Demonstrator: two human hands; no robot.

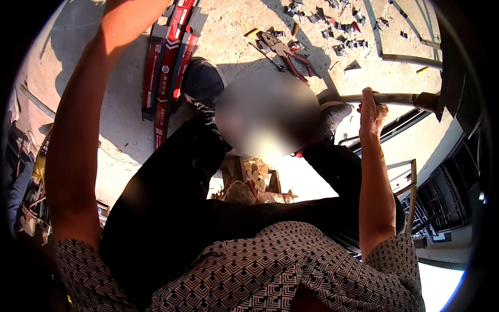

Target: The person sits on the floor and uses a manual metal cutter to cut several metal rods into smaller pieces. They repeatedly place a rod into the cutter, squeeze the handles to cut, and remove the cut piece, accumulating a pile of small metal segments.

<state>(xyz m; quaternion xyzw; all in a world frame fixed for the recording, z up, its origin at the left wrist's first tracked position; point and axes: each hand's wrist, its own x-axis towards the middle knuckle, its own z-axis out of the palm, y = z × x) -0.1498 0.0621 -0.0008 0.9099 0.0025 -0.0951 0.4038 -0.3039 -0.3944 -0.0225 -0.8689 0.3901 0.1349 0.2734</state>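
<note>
My left arm point(78, 140) reaches up to the top edge, where the back of my left hand point(132, 18) shows beside long, narrow red-and-dark printed strips point(165, 70) on the ground. Its fingers are cut off by the frame. On the right, my right hand point(372, 112) is closed around a long metal bar point(397, 99) lying roughly level. Between my feet and the scraps lie pliers point(286, 52) with red handles and a thin dark rod point(266, 56). A blurred patch covers the middle, hiding what lies between my shoes.
Many small cut scraps point(343, 39) litter the ground at the far right. My dark shoe point(202, 80) stands beside the red strips. Below the blurred patch sits a worn wooden piece point(249, 174) between my legs. Metal frames point(442, 192) stand at the right.
</note>
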